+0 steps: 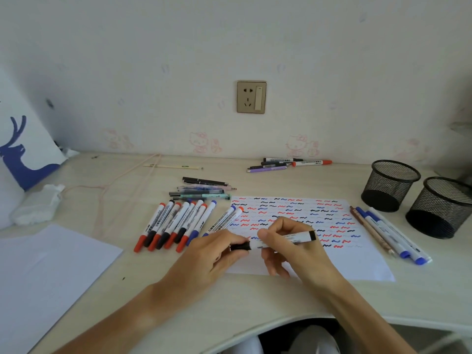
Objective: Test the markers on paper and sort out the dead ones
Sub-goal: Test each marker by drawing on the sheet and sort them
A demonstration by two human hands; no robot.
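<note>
left hand [217,249] pinches black cap [240,246] | right hand [288,241] grips marker [298,237] | over paper [357,264]

Pale wall [153,60] with faint pink cartoon-cat prints along its base and a gold-framed socket [251,97] at centre. Below, a light wood-grain desk [255,297] with a curved front edge, in soft, even light.

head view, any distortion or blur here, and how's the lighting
Head view: wide-angle bending, the desk edge curves and the forearms stretch; soft even light with faint shadows; the hands and black marker are slightly soft, its label unreadable; squiggles on the paper stay distinguishable.
</note>
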